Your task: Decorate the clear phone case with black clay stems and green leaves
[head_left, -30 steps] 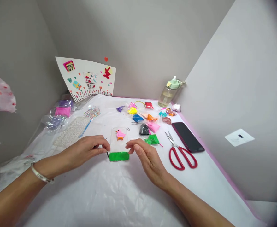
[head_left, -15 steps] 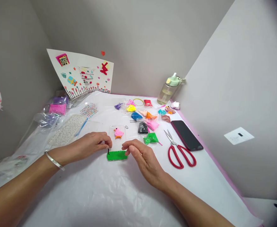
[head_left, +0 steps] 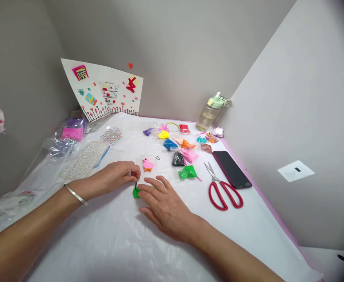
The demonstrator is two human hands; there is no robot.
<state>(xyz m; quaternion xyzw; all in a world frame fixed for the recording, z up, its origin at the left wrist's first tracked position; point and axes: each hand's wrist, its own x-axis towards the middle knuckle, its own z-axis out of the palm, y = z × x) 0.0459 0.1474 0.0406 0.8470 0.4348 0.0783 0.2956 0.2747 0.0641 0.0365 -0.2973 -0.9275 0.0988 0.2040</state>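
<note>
My left hand (head_left: 122, 174) is pinched on the upper end of a thin black strip (head_left: 136, 185), perhaps clay. The strip's lower end meets the left end of a flat green clay piece (head_left: 136, 193). My right hand (head_left: 163, 203) lies over most of that green piece, palm down with its fingers apart. Its fingertips are close to the strip; whether they touch it I cannot tell. Just beyond both hands, a pink clay duck (head_left: 148, 165) with an orange base sits on a clear rectangular card (head_left: 152, 176). A small black loop (head_left: 158, 158) is beside the card.
Red-handled scissors (head_left: 225, 192) and a phone (head_left: 232, 168) lie to the right. Bagged clay, including green (head_left: 187, 172) and black (head_left: 178, 159), is spread beyond. At the back stands a water bottle (head_left: 209, 113). Rhinestones (head_left: 111, 136) and a patterned sheet (head_left: 85, 160) are left.
My right hand has moved left and turned palm down over the green clay, covering most of it. My left hand keeps its pinch on the black strip.
</note>
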